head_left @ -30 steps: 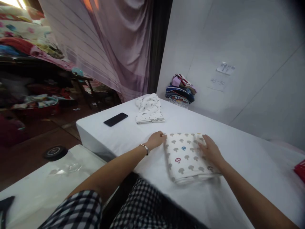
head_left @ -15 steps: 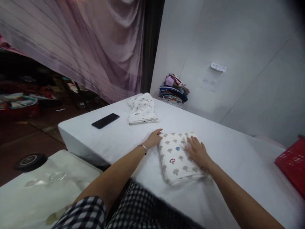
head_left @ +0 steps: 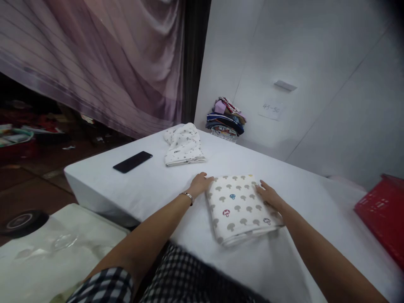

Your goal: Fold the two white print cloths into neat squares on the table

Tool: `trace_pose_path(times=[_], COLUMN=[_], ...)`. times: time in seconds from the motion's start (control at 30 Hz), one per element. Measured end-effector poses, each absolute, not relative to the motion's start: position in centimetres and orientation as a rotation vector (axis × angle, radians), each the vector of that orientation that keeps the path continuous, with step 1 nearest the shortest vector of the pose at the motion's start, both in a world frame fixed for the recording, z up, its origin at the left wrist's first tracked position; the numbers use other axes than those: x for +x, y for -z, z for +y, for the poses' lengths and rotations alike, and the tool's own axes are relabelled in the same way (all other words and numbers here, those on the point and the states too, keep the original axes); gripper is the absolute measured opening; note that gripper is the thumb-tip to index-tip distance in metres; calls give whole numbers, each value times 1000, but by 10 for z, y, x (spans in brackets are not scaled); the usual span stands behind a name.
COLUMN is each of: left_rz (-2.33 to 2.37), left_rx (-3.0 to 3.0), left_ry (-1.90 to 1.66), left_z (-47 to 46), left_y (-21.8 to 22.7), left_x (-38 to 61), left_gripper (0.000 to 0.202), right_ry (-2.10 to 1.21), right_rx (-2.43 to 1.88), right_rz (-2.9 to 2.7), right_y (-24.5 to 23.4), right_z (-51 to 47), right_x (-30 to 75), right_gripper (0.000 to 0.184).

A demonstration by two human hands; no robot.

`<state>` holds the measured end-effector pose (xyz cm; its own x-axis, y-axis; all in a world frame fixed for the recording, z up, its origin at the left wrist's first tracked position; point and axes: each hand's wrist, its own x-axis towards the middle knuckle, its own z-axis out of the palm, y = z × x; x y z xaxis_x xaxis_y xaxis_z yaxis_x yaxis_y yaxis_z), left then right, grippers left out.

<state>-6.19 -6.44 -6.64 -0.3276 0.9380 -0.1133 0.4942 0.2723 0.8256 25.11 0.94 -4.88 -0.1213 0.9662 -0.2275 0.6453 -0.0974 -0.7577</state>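
A folded white cloth [head_left: 235, 206] printed with grey mushrooms, and a few coloured ones, lies flat near the front edge of the white table. At its upper left corner rests my left hand [head_left: 200, 184], fingers stretched out and touching the cloth's side; a bracelet circles that wrist. My right hand [head_left: 268, 195] is at the opposite side, fingers apart, the fingertips on the cloth's right edge. Farther back lies a second white cloth [head_left: 184, 147] with small dark prints, partly folded and rumpled at its far end.
A black phone [head_left: 133, 162] lies on the white table [head_left: 151, 193], left of the cloths. Folded fabrics [head_left: 225, 118] are stacked against the wall at the back. A red crate [head_left: 381, 214] stands at the right. A pale surface [head_left: 47, 256] with a round black object [head_left: 23, 223] is at lower left.
My right hand has slid from the top of the mushroom cloth to its right edge, uncovering more print. My left hand stays at the left corner. The view has shifted slightly.
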Motion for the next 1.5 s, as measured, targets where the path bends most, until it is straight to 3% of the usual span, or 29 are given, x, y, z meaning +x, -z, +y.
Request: trace_pose_path(times=[0.17,0.3,0.4,0.63,0.83,1.07,1.23,1.37,1.5], left_rz=[1922,1849,1773,1450,1421,1216,1172,1330,1390], left_rx=[1064,1004,903,605,569,566,621,851,1429], left_ry=[-854,-805,-962,-1146,-1198,-1223,-1216,-1336,-1597], left_z=[-59,-59,-65,-77,-75,-77,-79,-69,-56], left_y=[61,53,43,30,41,39,16,-34,-98], left_x=[-60,-57,-51,-36,-38,-38,-45,-52,-57], left_gripper=[64,59,57,53,76,40,40,69,82], right_ry=[-1242,-1633,-1884,-1744,-1849,-2107,-1940,-1680,-1253], right_rx=[-1894,-1773,-1703,-1721,-1648,-1540,-1333,-1106,-1010], right_rz=[-1659,-1579,-1482,-1489,-1447,-1276,-1422,-1543,-1558], right_y=[39,38,38,39,36,24,1,-49,-106], right_z=[30,42,49,59,57,57,53,59,72], right_x=[252,251,253,243,236,236,235,238,240], right_gripper=[88,68,55,44,37,36,26,41,63])
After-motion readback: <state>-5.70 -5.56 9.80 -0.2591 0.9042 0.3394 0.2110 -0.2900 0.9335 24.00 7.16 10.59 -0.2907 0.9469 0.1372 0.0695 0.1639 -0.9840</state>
